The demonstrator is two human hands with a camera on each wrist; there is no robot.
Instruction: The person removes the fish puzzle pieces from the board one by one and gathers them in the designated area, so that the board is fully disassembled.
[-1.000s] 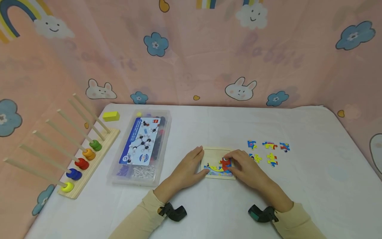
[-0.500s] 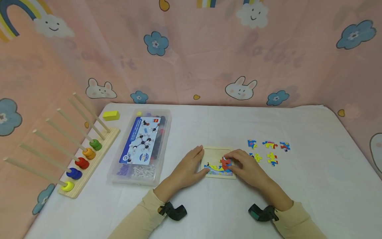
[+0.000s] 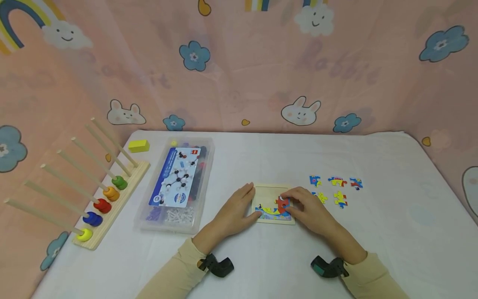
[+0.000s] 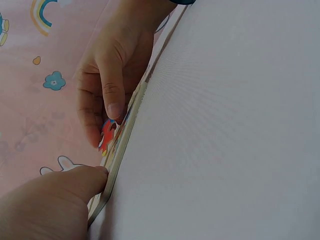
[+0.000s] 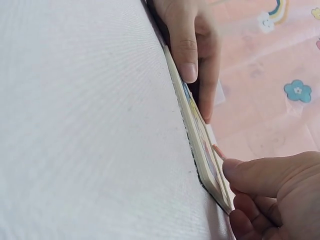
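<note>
A wooden puzzle board (image 3: 267, 192) lies flat on the table, with colourful pieces (image 3: 269, 213) along its front part. My left hand (image 3: 233, 211) rests against the board's left side, fingers fairly straight, its thumb at the front left corner. Between thumb and fingertips, my right hand (image 3: 311, 211) pinches a red puzzle piece (image 3: 281, 204) at the right part of the board. That red piece (image 4: 107, 136) looks tilted in the left wrist view; only its thin edge (image 5: 218, 151) shows in the right wrist view. My right fingers hide part of the board's right edge.
Several loose puzzle pieces (image 3: 340, 199) lie to the right of the board. On the left are a lidded clear plastic case (image 3: 173, 178), a wooden peg rack (image 3: 112, 207) with coloured rings, and a yellow block (image 3: 139, 145). Behind the white-covered table (image 3: 392, 232) hangs a pink cloth (image 3: 239, 74).
</note>
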